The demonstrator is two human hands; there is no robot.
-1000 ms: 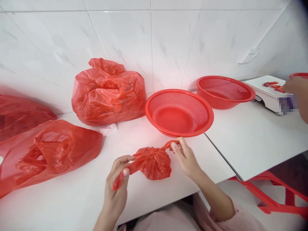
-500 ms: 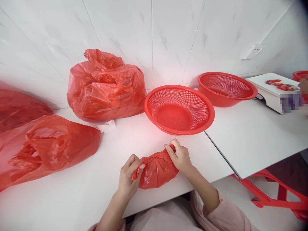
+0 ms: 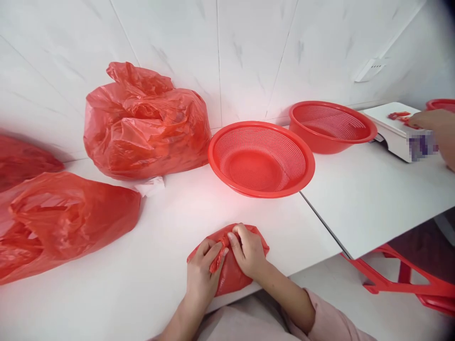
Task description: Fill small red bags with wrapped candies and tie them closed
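Note:
A small red plastic bag (image 3: 234, 274) lies on the white table near its front edge, its contents hidden. My left hand (image 3: 204, 270) pinches one twisted end of it, and a bit of red plastic sticks out past the thumb. Close beside it, my right hand (image 3: 248, 248) is closed on the other gathered end. The two twisted ends meet over the top of the bag, between my fingertips. Just beyond my hands stands a red perforated basket (image 3: 261, 173) with nothing in it.
Large red plastic bags (image 3: 152, 137) fill the table's left side and back. A second red basket (image 3: 330, 125) stands by the wall. On the right, another person's hand (image 3: 430, 121) touches red pieces on a white scale (image 3: 387, 113). Below is a red stool (image 3: 401, 279).
My hands have come together, bringing the two ends of the small bag from its sides to its middle. At the right, the other person's hand has reached over the scale.

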